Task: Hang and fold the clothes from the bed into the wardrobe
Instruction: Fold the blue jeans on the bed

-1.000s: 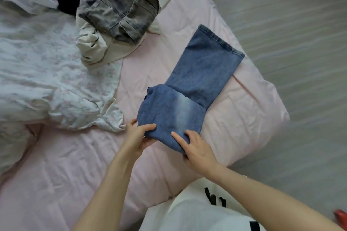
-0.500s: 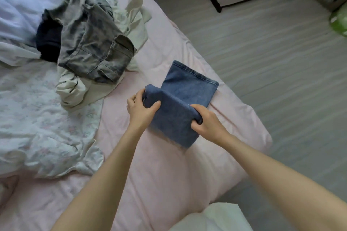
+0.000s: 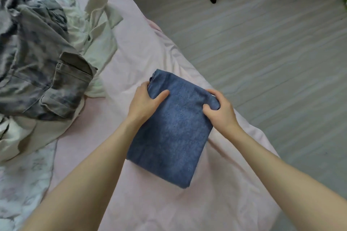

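Now the blue jeans [image 3: 174, 131] lie folded into a compact rectangle on the pink sheet of the bed [image 3: 150, 39], close to the bed's edge on the person's right, where the grey floor [image 3: 262, 61] begins. The bundle's long axis runs from the near corner, low in the view, away and slightly to the left, so its far short end is the one under the hands.

The left hand [image 3: 145, 102] grips the far-left corner, thumb laid on top of the denim and fingers curled round the edge beneath. The right hand [image 3: 218, 106] pinches the far-right corner, thumb and bent fingers bunching a fold of cloth there. Both hands sit at the same far end, about equally near it (neither reaches the near end, which rests free on the sheet).

That placement probably matters for the lift: held only at the far end, the near half could sag or unfold, so a hand may need to slide under the middle before carrying.

Well apart to the left, a heap waits unfolded: grey washed jeans [image 3: 47, 80] on top of a pale cream shirt [image 3: 93, 31]. The wardrobe is not in view.
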### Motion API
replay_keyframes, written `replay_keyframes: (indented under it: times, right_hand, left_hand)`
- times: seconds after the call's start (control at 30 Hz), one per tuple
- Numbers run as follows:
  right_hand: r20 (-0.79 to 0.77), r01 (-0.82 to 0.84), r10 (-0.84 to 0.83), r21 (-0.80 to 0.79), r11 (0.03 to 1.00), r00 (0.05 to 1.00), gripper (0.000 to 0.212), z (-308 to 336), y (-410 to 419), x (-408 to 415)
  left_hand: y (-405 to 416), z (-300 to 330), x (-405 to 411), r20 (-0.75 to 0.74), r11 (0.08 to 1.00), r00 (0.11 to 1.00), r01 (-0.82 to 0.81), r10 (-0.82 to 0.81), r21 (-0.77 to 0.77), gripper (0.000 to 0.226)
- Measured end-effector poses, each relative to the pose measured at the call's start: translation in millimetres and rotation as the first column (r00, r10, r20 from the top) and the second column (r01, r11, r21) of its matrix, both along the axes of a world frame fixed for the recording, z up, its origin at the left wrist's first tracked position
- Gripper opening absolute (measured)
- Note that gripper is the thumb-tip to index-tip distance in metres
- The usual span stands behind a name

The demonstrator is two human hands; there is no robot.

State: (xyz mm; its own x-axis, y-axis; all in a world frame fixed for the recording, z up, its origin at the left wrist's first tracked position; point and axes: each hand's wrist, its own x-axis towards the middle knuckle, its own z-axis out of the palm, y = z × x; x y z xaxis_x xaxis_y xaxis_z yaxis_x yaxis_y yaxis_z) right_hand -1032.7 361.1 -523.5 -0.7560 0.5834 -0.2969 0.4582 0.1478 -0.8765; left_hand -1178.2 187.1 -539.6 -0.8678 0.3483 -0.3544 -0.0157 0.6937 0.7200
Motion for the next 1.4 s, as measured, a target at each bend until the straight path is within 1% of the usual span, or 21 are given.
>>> replay_keyframes:
  times: [0.07,0.13,0.2,0.23,0.27,0.33,0.37,0.43,0.5,0.57,0.67,0.73,0.87,0.97,1.03,1.13,1.2,1.27,1.33,1.4]
  right_hand:
    - [0.101,-0.023,0.013,0.098,0.995,0.995,0.051,-16,7,-4]
    - [0.221,-0.107,0.068,0.172,0.979,0.973,0.061,-32,5,-4]
    - [0.258,-0.146,0.075,0.269,0.952,0.963,0.064,-41,-10,3]
    - [0.243,-0.134,0.054,0.325,0.936,0.968,0.066,-42,-21,8]
    - [0.232,-0.104,0.021,0.354,0.929,0.972,0.07,-44,-35,14]
    - [0.256,-0.054,-0.043,0.359,0.932,0.966,0.082,-46,-68,28]
    - [0.284,-0.039,-0.066,0.35,0.936,0.957,0.087,-47,-84,33]
    - [0.34,-0.028,-0.094,0.338,0.941,0.936,0.089,-51,-109,37]
    - [0.382,-0.054,-0.106,0.384,0.922,0.918,0.083,-56,-117,36]
    - [0.408,-0.106,-0.095,0.443,0.89,0.908,0.075,-60,-116,30]
    - [0.437,-0.148,-0.087,0.477,0.866,0.895,0.074,-62,-115,24]
    - [0.427,-0.147,-0.09,0.492,0.858,0.9,0.073,-62,-115,25]
    - [0.395,-0.104,-0.119,0.497,0.861,0.911,0.071,-56,-115,27]
    - [0.4,-0.119,-0.09,0.468,0.875,0.912,0.07,-48,-116,27]
    - [0.348,-0.114,-0.062,0.463,0.879,0.936,0.068,-42,-118,30]
    - [0.196,-0.069,-0.012,0.403,0.913,0.98,0.065,-34,-116,40]
    - [0.122,-0.091,0.046,0.398,0.913,0.991,0.061,-34,-107,41]
    - [0.132,-0.169,0.13,0.362,0.917,0.983,0.061,-36,-95,34]
    - [0.182,-0.273,0.224,0.323,0.906,0.957,0.066,-41,-90,29]
    - [0.232,-0.317,0.249,0.332,0.888,0.94,0.074,-49,-93,33]
  left_hand:
    - [12,-13,1,-0.088,0.986,0.995,0.026,-0.041,-0.164,0.063]
    - [19,-27,11,-0.194,0.938,0.975,0.036,-0.109,-0.346,0.059]
    - [15,-33,27,-0.351,0.9,0.91,0.052,-0.221,-0.433,0.055]
    - [9,-34,34,-0.421,0.888,0.86,0.075,-0.288,-0.455,0.056]
    - [2,-37,41,-0.457,0.868,0.811,0.119,-0.365,-0.483,0.058]
    - [-16,-42,52,-0.446,0.806,0.741,0.215,-0.502,-0.551,0.063]
    - [-24,-45,53,-0.415,0.778,0.732,0.246,-0.54,-0.578,0.064]
    - [-34,-51,50,-0.329,0.757,0.778,0.268,-0.535,-0.596,0.066]
    - [-36,-56,42,-0.252,0.754,0.821,0.29,-0.513,-0.59,0.068]
    - [-35,-60,36,-0.204,0.758,0.836,0.325,-0.51,-0.566,0.073]
    - [-33,-60,28,-0.206,0.813,0.848,0.355,-0.488,-0.462,0.078]
    - [-33,-58,27,-0.223,0.846,0.857,0.356,-0.465,-0.397,0.079]
    - [-35,-50,29,-0.204,0.873,0.875,0.363,-0.44,-0.326,0.08]
    - [-36,-40,27,-0.171,0.878,0.881,0.384,-0.441,-0.285,0.081]
    - [-37,-34,30,-0.163,0.888,0.889,0.381,-0.428,-0.256,0.081]
    - [-42,-27,37,-0.196,0.927,0.911,0.332,-0.364,-0.176,0.079]
    - [-52,-26,41,-0.209,0.954,0.935,0.258,-0.286,-0.15,0.079]
    - [-65,-28,49,-0.172,0.972,0.963,0.182,-0.207,-0.15,0.08]
    - [-80,-33,65,-0.096,0.976,0.982,0.146,-0.162,-0.159,0.085]
    - [-87,-38,79,-0.094,0.983,0.987,0.116,-0.13,-0.146,0.09]
